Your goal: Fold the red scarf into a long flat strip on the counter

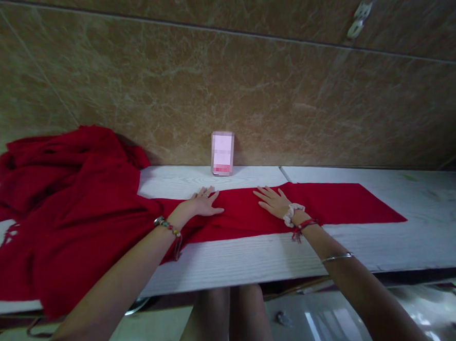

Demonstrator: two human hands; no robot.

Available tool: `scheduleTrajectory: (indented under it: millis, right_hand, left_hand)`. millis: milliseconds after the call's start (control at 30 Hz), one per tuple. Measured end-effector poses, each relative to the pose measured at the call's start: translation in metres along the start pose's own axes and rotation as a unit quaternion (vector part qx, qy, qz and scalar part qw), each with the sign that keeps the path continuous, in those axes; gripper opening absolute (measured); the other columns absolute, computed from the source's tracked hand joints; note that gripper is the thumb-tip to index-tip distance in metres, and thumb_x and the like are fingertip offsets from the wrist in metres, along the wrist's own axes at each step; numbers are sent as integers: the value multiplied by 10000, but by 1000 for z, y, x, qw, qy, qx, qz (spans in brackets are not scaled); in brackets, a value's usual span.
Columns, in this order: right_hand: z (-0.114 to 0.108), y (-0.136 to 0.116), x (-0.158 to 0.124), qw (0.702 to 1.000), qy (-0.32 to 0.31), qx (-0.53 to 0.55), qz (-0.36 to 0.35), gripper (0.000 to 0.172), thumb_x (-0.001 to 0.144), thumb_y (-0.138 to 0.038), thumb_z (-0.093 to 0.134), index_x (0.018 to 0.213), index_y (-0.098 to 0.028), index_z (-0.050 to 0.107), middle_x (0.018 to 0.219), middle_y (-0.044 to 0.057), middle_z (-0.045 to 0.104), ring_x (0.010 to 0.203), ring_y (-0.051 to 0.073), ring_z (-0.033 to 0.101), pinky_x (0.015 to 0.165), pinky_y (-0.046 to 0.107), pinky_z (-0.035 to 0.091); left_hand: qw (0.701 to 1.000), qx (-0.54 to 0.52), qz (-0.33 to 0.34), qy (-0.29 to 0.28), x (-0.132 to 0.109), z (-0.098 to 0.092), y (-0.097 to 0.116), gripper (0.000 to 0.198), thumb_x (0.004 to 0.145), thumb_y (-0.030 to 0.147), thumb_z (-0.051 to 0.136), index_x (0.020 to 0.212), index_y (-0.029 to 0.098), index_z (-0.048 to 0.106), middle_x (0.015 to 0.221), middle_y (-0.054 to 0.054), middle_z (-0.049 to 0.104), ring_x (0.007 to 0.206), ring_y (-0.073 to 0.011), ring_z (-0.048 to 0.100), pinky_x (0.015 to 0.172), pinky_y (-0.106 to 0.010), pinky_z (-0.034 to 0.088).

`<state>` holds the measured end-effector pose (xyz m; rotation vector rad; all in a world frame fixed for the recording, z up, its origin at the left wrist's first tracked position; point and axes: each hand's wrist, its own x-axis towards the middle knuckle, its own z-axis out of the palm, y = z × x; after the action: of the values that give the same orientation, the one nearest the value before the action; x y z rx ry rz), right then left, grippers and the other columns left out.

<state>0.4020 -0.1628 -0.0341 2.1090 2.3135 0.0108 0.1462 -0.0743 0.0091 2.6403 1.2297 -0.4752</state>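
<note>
Right under both hands is a red fringed shawl [245, 207], lying on the white tabletop [237, 269]. Its flat part makes a long strip that runs from left to right, across the front of the person. The left hand [201, 204] is nearer the big, bunched-up heap on the left. The right hand [275, 201] is nearer the smooth, pointy end on the right. Both hands lie palm down near the strip's far edge, fingers a bit spread, pinching nothing. Behind the strip, a phone [222, 152] leans on the wall [171, 84].
</note>
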Motion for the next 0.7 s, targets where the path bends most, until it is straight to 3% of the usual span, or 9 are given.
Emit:
scheduleTrajectory:
  millis: [200, 367, 467, 567, 700]
  right_hand:
    - [2, 26, -9, 1000, 6, -11, 7, 459, 880, -409, 222, 1330, -338, 278, 1413, 3, 269, 1286, 247, 223, 963, 576, 250]
    - [0, 23, -6, 1000, -8, 1, 21, 460, 880, -401, 235, 1328, -312, 297, 1416, 15, 259, 1292, 254, 201, 976, 580, 222]
    - [-5, -1, 0, 999, 10, 29, 12, 479, 873, -431, 258, 1329, -294, 303, 1417, 27, 256, 1298, 256, 176, 994, 568, 193]
    - [-12, -40, 4, 995, 25, 74, -56, 522, 863, -477, 270, 1346, -278, 266, 1427, 34, 225, 1307, 248, 142, 1003, 562, 167]
    - [-15, -80, 7, 988, -2, 81, -135, 550, 842, -499, 336, 1340, -273, 281, 1416, 47, 253, 1304, 256, 153, 1000, 585, 129]
  left_hand:
    - [995, -32, 68, 59, 15, 5, 7, 674, 812, 572, 277, 1369, 205, 185, 1452, -98, 42, 1315, -277, 17, 1036, -445, 126]
    - [990, -8, 97, 105, -15, 15, -34, 634, 829, 535, 280, 1373, 232, 159, 1454, -79, 68, 1319, -258, 50, 1032, -458, 140]
    - [992, 30, 64, 101, -43, 15, -68, 721, 785, 568, 358, 1377, 222, 137, 1448, -94, 107, 1316, -278, 67, 1026, -494, 120]
    - [995, 47, 38, 81, -65, 12, -96, 781, 748, 579, 417, 1375, 197, 149, 1431, -121, 176, 1305, -294, 134, 1015, -512, 144]
    - [995, 19, 64, 73, -78, 11, -121, 814, 704, 507, 524, 1358, 141, 204, 1397, -145, 271, 1256, -255, 290, 1005, -386, 264]
